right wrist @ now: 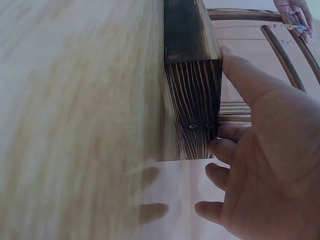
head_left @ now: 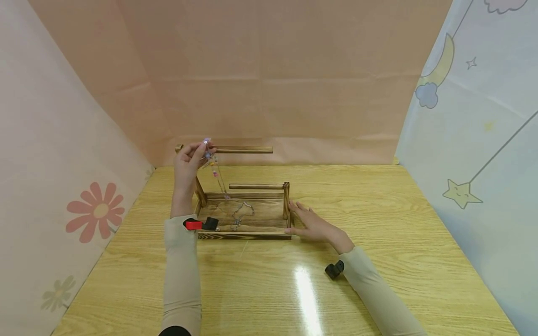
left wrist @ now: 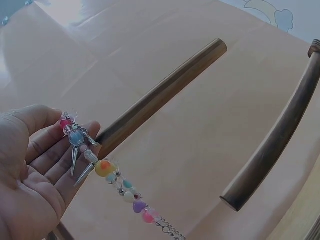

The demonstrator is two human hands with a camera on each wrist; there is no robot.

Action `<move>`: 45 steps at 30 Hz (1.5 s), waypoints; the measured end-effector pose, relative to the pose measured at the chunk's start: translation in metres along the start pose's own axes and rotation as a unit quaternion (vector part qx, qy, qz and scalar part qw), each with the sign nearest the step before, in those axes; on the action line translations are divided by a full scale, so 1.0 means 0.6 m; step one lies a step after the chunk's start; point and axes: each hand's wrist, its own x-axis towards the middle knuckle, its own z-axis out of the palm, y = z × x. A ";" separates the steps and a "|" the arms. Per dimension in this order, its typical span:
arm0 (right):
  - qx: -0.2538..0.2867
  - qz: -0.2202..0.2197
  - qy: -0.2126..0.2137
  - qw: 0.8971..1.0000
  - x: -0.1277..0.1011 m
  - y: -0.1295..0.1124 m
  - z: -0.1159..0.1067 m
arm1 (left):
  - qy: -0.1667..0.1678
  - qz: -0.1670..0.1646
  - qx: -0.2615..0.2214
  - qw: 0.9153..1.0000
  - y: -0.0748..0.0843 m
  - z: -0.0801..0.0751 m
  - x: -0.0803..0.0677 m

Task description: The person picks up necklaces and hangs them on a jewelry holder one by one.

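Note:
My left hand [head_left: 187,169] is raised at the left end of the upper rod [head_left: 248,150] of a dark wooden jewelry stand [head_left: 244,236]. Thumb and fingers pinch a beaded necklace [left wrist: 105,168] with colorful beads, silver spikes and a fine chain. Its strands hang down behind the hand's fingers toward the stand's tray. At the stand's right end, my right hand [head_left: 316,227] touches the wood with mostly straight fingers. The thumb lies at the front board's edge, and fingertips meet the end face [right wrist: 195,110]. A silver chain bracelet or necklace [head_left: 248,205] lies inside the tray.
A shorter, lower rod [head_left: 256,186] extends leftward from the right post [head_left: 286,200]. The stand sits on a wood-grain table [head_left: 378,214]. Behind it is a peach backdrop [head_left: 294,102], with patterned panels at both sides. Black cameras are strapped to both wrists.

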 end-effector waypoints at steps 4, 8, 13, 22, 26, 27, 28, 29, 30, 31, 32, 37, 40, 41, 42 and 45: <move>0.005 0.000 -0.002 1.000 0.000 0.002 0.000 | 0.001 0.001 -0.006 1.000 0.000 -0.004 -0.001; 0.010 0.003 -0.002 1.000 -0.001 0.003 -0.001 | 0.009 -0.004 -0.015 1.000 -0.001 -0.008 -0.002; 0.007 0.005 -0.003 1.000 -0.001 0.002 -0.001 | 0.023 -0.002 -0.030 0.999 0.001 -0.013 -0.005; -0.004 0.008 0.001 1.000 -0.001 -0.002 -0.001 | 0.040 -0.010 -0.018 0.999 0.004 -0.022 -0.010; -0.002 0.011 0.000 1.000 -0.002 -0.005 -0.002 | 0.044 -0.010 -0.019 0.999 0.004 -0.025 -0.011; -0.001 0.012 -0.001 1.000 -0.002 -0.005 -0.003 | 0.045 -0.010 -0.020 0.999 0.004 -0.025 -0.011; 0.000 0.012 -0.001 1.000 -0.002 -0.005 -0.003 | 0.046 -0.009 -0.021 0.999 0.004 -0.026 -0.012; -0.001 0.012 0.000 1.000 -0.002 -0.004 -0.003 | 0.046 -0.009 -0.023 0.999 0.004 -0.027 -0.012; 0.000 0.011 0.001 1.000 -0.002 -0.004 -0.002 | 0.046 -0.009 -0.026 0.999 0.004 -0.027 -0.012; 0.001 0.010 0.002 1.000 -0.002 -0.005 -0.003 | 0.047 -0.009 -0.028 0.998 0.004 -0.028 -0.012; 0.001 0.009 0.003 1.000 -0.002 -0.004 -0.003 | 0.047 -0.007 -0.029 0.998 0.003 -0.029 -0.012; 0.000 0.007 0.005 1.000 0.000 -0.004 -0.003 | 0.052 -0.005 -0.029 0.998 0.002 -0.035 -0.014; -0.001 0.009 0.003 1.000 0.000 -0.003 -0.002 | 0.053 -0.004 -0.030 0.998 0.002 -0.038 -0.015; 0.000 0.011 0.001 1.000 0.000 -0.002 -0.002 | 0.053 -0.003 -0.031 0.998 0.002 -0.038 -0.015; 0.001 0.013 0.000 1.000 0.000 -0.002 -0.002 | 0.052 -0.003 -0.033 0.998 0.002 -0.039 -0.016; 0.005 0.013 -0.001 1.000 -0.001 -0.002 -0.002 | 0.051 -0.007 -0.043 0.998 0.002 -0.039 -0.018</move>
